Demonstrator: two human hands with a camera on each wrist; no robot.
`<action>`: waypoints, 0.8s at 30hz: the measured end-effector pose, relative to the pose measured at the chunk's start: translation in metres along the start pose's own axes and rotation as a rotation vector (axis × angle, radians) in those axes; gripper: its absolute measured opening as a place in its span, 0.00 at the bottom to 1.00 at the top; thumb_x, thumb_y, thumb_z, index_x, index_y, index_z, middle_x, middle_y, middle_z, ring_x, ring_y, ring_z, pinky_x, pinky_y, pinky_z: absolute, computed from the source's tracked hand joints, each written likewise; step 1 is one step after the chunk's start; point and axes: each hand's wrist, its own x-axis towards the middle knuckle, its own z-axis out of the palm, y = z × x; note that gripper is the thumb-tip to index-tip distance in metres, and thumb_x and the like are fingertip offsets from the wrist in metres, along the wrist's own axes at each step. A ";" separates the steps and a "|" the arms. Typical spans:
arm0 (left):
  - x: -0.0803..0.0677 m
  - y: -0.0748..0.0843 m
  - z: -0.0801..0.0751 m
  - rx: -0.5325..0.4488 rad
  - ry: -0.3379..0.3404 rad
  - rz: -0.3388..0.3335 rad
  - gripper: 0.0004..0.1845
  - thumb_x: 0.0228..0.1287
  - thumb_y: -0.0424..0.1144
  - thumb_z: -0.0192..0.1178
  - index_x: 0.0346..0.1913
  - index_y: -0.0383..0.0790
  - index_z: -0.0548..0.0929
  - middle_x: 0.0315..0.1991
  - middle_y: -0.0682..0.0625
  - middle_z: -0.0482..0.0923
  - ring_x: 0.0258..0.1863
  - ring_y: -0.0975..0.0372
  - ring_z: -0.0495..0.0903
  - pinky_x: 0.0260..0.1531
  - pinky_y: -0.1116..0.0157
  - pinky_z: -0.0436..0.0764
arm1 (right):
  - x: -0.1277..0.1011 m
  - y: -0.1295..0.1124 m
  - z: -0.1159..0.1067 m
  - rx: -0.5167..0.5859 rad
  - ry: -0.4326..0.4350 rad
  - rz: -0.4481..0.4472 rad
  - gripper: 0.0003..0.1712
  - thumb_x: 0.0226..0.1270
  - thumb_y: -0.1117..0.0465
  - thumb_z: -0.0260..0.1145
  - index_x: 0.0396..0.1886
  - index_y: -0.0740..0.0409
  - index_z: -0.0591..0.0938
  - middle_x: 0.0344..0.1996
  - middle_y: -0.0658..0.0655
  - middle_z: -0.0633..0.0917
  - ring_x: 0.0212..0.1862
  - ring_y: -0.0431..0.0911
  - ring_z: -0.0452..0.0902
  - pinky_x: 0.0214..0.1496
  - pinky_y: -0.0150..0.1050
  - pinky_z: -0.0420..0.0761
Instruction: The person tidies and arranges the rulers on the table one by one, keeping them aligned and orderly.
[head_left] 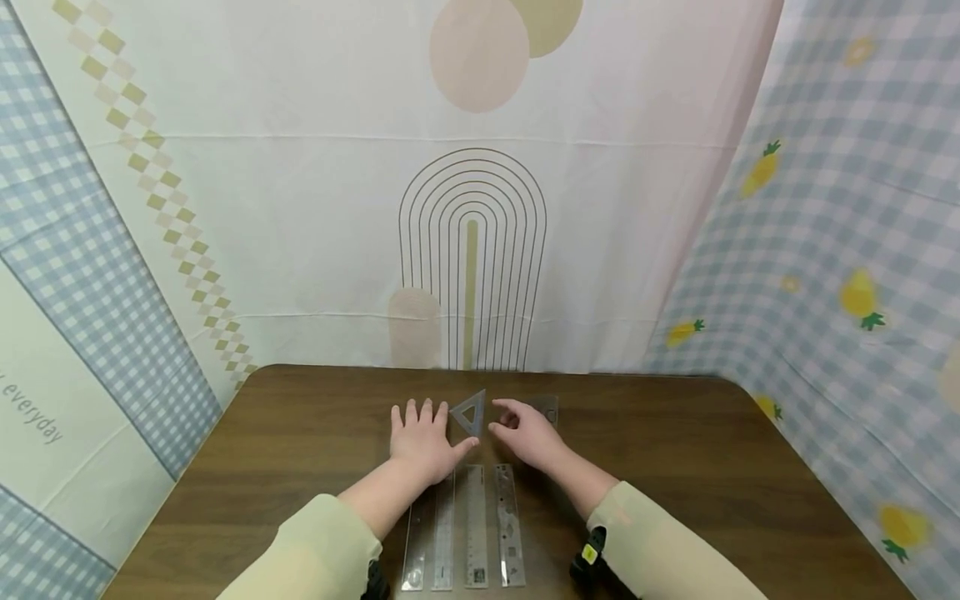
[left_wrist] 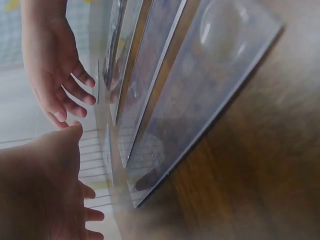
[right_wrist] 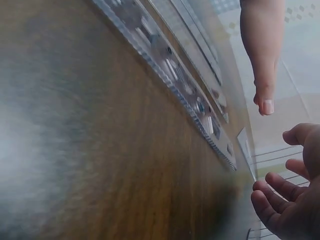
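My left hand [head_left: 425, 446] is spread over the table, fingers straight, just left of a clear triangular set square [head_left: 479, 408]. The thumb points toward its lower corner; contact with the table cannot be told. On the other side, my right hand [head_left: 527, 432] is loosely bent with nothing in its fingers. Another clear flat piece [head_left: 552, 408] is partly hidden behind it. Nearer me lie several clear rulers side by side: a leftmost ruler [head_left: 414, 550], partly under my left arm, a second [head_left: 444, 542], a third [head_left: 476, 525], and a patterned rightmost ruler [right_wrist: 175, 70].
The brown wooden table [head_left: 300, 467] ends at a white printed cloth [head_left: 322, 250] at the back. A checked cloth [head_left: 810, 208] with pineapple prints hangs at the right. A dark wrist strap [head_left: 587, 557] is on my right sleeve.
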 end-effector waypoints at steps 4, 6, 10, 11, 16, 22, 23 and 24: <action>0.007 -0.001 0.001 0.023 -0.023 -0.021 0.51 0.62 0.79 0.39 0.77 0.45 0.61 0.76 0.40 0.57 0.75 0.41 0.51 0.71 0.39 0.43 | 0.010 0.003 0.004 -0.022 -0.002 0.010 0.26 0.70 0.56 0.66 0.66 0.58 0.77 0.43 0.54 0.82 0.45 0.47 0.77 0.46 0.49 0.78; 0.010 0.000 0.002 0.036 -0.039 -0.025 0.51 0.61 0.79 0.39 0.77 0.45 0.61 0.76 0.41 0.57 0.75 0.41 0.50 0.71 0.39 0.43 | 0.015 0.005 0.005 -0.036 -0.001 0.015 0.26 0.70 0.55 0.66 0.65 0.58 0.76 0.44 0.55 0.81 0.45 0.49 0.77 0.47 0.50 0.78; 0.014 0.001 0.003 0.063 -0.076 -0.022 0.52 0.61 0.80 0.38 0.77 0.45 0.61 0.76 0.40 0.55 0.76 0.41 0.49 0.71 0.39 0.42 | 0.024 0.007 0.008 -0.072 0.007 0.040 0.27 0.70 0.53 0.65 0.67 0.56 0.76 0.51 0.58 0.80 0.52 0.52 0.77 0.52 0.53 0.77; 0.014 0.002 0.003 0.070 -0.085 -0.024 0.52 0.61 0.80 0.38 0.77 0.46 0.61 0.76 0.41 0.55 0.76 0.41 0.49 0.71 0.39 0.42 | 0.027 0.007 0.009 -0.083 0.012 0.041 0.28 0.70 0.53 0.65 0.67 0.56 0.76 0.52 0.59 0.79 0.54 0.53 0.77 0.54 0.54 0.77; 0.019 0.004 0.004 0.086 -0.108 -0.033 0.52 0.61 0.80 0.39 0.77 0.46 0.60 0.77 0.41 0.55 0.76 0.41 0.48 0.71 0.39 0.42 | 0.038 0.008 0.014 -0.149 0.028 0.050 0.29 0.70 0.51 0.65 0.67 0.57 0.75 0.61 0.62 0.76 0.63 0.57 0.72 0.61 0.56 0.73; 0.023 0.004 0.007 0.104 -0.114 -0.031 0.51 0.61 0.80 0.39 0.78 0.47 0.60 0.77 0.41 0.55 0.76 0.42 0.47 0.71 0.39 0.40 | 0.049 0.008 0.016 -0.256 0.018 0.084 0.31 0.69 0.48 0.66 0.68 0.56 0.75 0.65 0.64 0.72 0.67 0.61 0.65 0.65 0.61 0.66; 0.024 0.005 0.007 0.104 -0.111 -0.028 0.51 0.61 0.80 0.39 0.77 0.47 0.61 0.77 0.41 0.55 0.76 0.42 0.48 0.71 0.39 0.40 | 0.051 0.008 0.016 -0.271 0.021 0.084 0.31 0.68 0.48 0.66 0.67 0.56 0.76 0.65 0.64 0.72 0.67 0.61 0.65 0.64 0.61 0.65; 0.024 0.005 0.007 0.106 -0.112 -0.026 0.52 0.61 0.80 0.39 0.77 0.47 0.61 0.77 0.40 0.55 0.76 0.41 0.47 0.71 0.39 0.40 | 0.052 0.008 0.017 -0.284 0.025 0.085 0.31 0.68 0.47 0.66 0.67 0.55 0.76 0.65 0.64 0.72 0.67 0.62 0.65 0.64 0.61 0.65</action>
